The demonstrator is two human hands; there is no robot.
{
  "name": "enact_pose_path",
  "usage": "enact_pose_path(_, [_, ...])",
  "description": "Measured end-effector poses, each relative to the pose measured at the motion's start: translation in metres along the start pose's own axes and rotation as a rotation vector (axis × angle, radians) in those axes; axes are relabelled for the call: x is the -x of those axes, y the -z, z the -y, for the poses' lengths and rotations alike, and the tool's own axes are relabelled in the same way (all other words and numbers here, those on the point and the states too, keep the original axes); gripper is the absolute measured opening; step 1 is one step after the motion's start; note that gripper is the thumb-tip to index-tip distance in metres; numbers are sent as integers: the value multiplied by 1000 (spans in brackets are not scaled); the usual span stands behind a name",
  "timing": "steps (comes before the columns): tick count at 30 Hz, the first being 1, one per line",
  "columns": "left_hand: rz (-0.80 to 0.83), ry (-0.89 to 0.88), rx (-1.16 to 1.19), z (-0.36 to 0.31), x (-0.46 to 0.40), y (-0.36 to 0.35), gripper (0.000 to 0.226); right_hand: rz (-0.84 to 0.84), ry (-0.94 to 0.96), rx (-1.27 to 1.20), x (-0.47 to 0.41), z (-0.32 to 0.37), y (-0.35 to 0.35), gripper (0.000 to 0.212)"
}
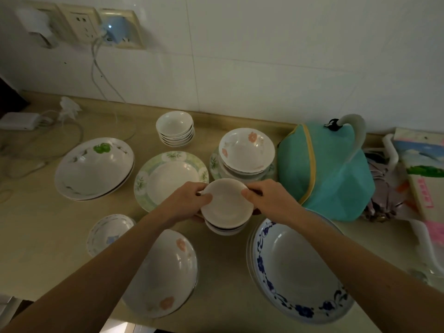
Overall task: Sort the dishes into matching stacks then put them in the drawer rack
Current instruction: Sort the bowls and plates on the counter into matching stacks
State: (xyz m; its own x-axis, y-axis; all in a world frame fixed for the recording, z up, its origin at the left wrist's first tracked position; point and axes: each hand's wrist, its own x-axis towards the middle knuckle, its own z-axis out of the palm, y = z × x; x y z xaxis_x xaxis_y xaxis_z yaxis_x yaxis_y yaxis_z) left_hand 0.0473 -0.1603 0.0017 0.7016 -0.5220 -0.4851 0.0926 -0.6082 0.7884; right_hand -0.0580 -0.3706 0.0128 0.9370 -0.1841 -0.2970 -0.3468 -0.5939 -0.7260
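Note:
A short stack of small plain white saucers (227, 207) is at the counter's middle. My left hand (189, 200) grips its left rim and my right hand (266, 198) grips its right rim, thumbs on top. Around it lie a green-rimmed plate (168, 179), a stack of small white bowls (175, 128), pink-flower bowls stacked on a plate (246, 152), large white bowls with a green print (93, 169), a pink-flower dish (168, 272), a small blue-flower saucer (108, 233) and a big blue-patterned bowl (300, 272).
A teal cloth cover (324, 169) with a white handle stands right of the dishes. Boxes and a folded umbrella (384, 188) lie at the far right. Chargers and cables (28, 121) sit back left under wall sockets. The counter's front edge runs along the bottom.

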Motion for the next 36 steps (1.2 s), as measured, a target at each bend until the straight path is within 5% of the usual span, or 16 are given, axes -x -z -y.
enact_pose_path(4, [17, 26, -50, -17, -10, 16, 27, -126, -115, -193, -15, -4, 23, 33])
enact_pose_path(10, [-326, -149, -86, -56, -45, 31, 26, -511, -102, -53, -52, -6, 52, 27])
enact_pose_path(21, [-388, -79, -374, -79, -112, 4, 21, -393, -254, 301, -100, -22, 62, 21])
enact_pose_path(29, [-420, -93, -588, -85, -116, 1, 28, -379, -249, 190, -108, -27, 59, 22])
enact_pose_path(36, [-306, -53, -368, -97, -113, 17, 19, -407, -234, 17, -109, -17, 79, 19])
